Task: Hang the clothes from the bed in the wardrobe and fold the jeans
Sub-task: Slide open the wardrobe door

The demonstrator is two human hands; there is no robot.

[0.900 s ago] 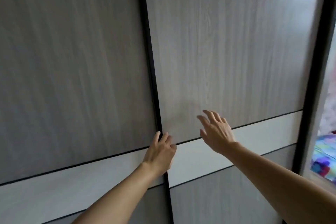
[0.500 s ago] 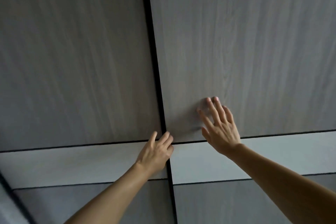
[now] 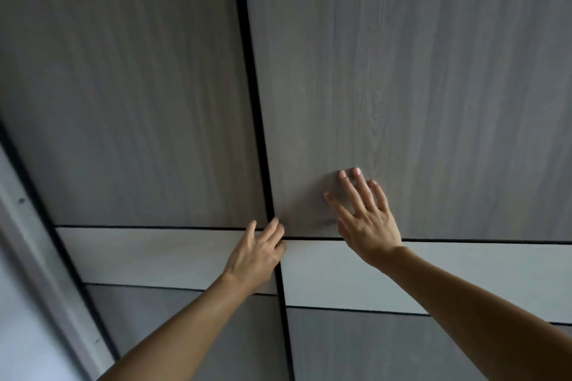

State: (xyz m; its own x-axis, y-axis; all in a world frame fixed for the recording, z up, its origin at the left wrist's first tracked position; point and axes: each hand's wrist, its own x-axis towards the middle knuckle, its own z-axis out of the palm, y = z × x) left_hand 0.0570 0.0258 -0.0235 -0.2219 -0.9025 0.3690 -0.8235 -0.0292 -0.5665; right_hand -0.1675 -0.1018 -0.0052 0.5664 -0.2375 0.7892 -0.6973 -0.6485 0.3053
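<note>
The wardrobe fills the view with two grey wood-grain sliding doors, a left door (image 3: 123, 102) and a right door (image 3: 448, 71), each crossed by a white band (image 3: 479, 275). A black seam (image 3: 253, 86) runs between them. My left hand (image 3: 257, 257) rests at the seam, with its fingertips on the right door's edge. Flat on the right door's grey panel, just above the white band, lies my right hand (image 3: 365, 223) with spread fingers. Both doors are closed. No clothes, jeans or bed are in view.
The wardrobe's dark left frame (image 3: 46, 210) and a pale wall strip (image 3: 21, 303) run down the left edge. Both forearms reach up from the bottom of the view.
My right hand has come up and landed flat on the right door. The view has swung left, so the colourful bed at the right edge is gone and the left frame shows.
</note>
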